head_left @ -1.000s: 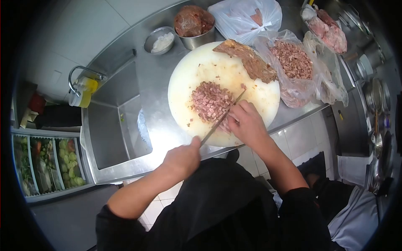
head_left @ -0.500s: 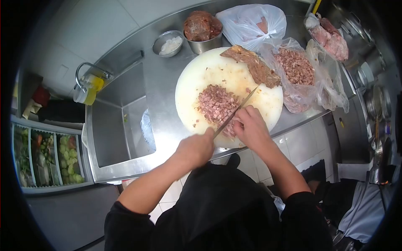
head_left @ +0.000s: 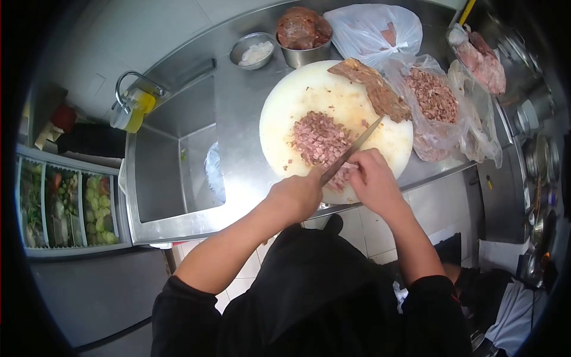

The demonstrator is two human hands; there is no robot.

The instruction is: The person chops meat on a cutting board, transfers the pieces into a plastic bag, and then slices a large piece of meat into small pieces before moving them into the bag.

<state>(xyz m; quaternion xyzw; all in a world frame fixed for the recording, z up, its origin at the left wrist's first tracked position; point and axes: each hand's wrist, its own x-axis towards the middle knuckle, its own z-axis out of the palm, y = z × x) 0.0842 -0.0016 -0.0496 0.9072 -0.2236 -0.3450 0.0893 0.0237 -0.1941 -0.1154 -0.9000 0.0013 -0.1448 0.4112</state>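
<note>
A knife [head_left: 355, 148] lies slantwise over the round white board [head_left: 279, 107], its tip pointing up and right. My right hand [head_left: 300, 193] is closed round its handle, at the board's near edge. Just right of the blade, my left hand [head_left: 375, 177] has its fingers curled on strips of meat [head_left: 341, 177]. Left of the blade is a heap of diced meat [head_left: 318, 138]. A flat brown slab of meat [head_left: 380, 95] rests on the board's upper right edge, close to the knife tip.
Behind the board stand a small bowl [head_left: 252, 52], a metal pot of meat [head_left: 304, 35] and a tied white bag [head_left: 380, 30]. An open bag of diced meat [head_left: 433, 98] sits right. The sink [head_left: 160, 172] is left. Another person's grey cloth [head_left: 517, 312] shows lower right.
The whole view has shifted, so the board and counter appear slightly further right and up. The knife has moved slightly against the meat, with both hands staying close to it.
</note>
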